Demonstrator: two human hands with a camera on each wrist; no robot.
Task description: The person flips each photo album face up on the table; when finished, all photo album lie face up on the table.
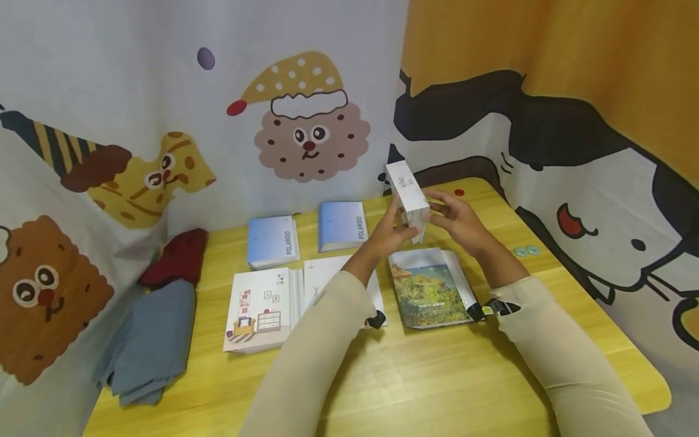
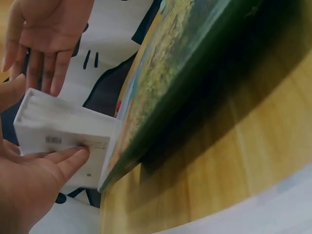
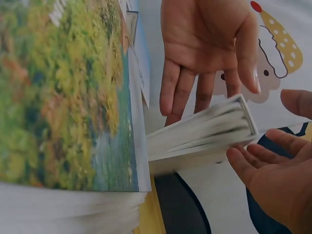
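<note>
A thick white album [image 1: 415, 203] stands on edge with its plain spine upward, between both hands at the back right. My left hand [image 1: 390, 233] has extended fingers against one cover, and its thumb stays off to the side; a barcode shows on that cover in the left wrist view. On the other side, my right hand [image 1: 459, 221] touches the album with its fingertips, thumb raised apart. Loose page edges [image 3: 209, 129] show in the right wrist view. I cannot tell whether the album bears on the table. Just in front lies a photo album [image 1: 431, 291] with a landscape cover.
Two blue POLAROID albums [image 1: 273, 240] lie at the back. Left of the landscape album are two white albums [image 1: 256, 309], one partly behind my left sleeve. Folded grey cloth [image 1: 155, 337] and dark red cloth [image 1: 177, 258] lie left; pale green buttons [image 1: 526, 250] and a red button [image 1: 459, 192] lie right.
</note>
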